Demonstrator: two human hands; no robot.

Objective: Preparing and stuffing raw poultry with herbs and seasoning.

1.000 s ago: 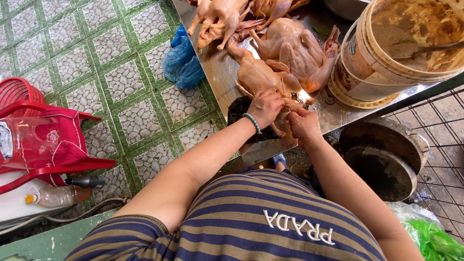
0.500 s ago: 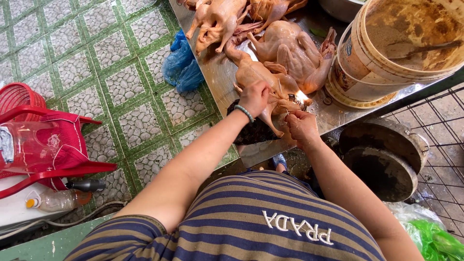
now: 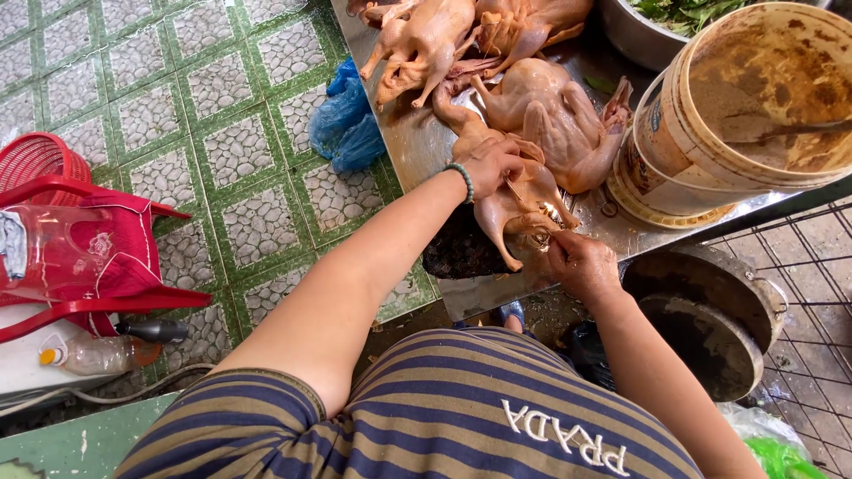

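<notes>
Two hands work one pale plucked bird [image 3: 510, 208] on your steel bench [image 3: 404, 133]: left hand [image 3: 491, 162] grips its back, right hand [image 3: 579, 263] pinches its tail end.

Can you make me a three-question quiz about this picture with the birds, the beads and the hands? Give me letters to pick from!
1. Where does the big bucket stand?
A. on the metal table
B. on the tiled floor
C. on the red chair

2. What colour are the wrist beads?
A. yellow
B. green
C. white

3. What is the left hand doing?
A. hanging free
B. pressing on a plucked bird
C. holding a cup

Answers: 1 A, the bucket stands on the table beside the birds. 2 B, the beads look green. 3 B, the left hand lies on the bird while the right hand works at its end.
</notes>
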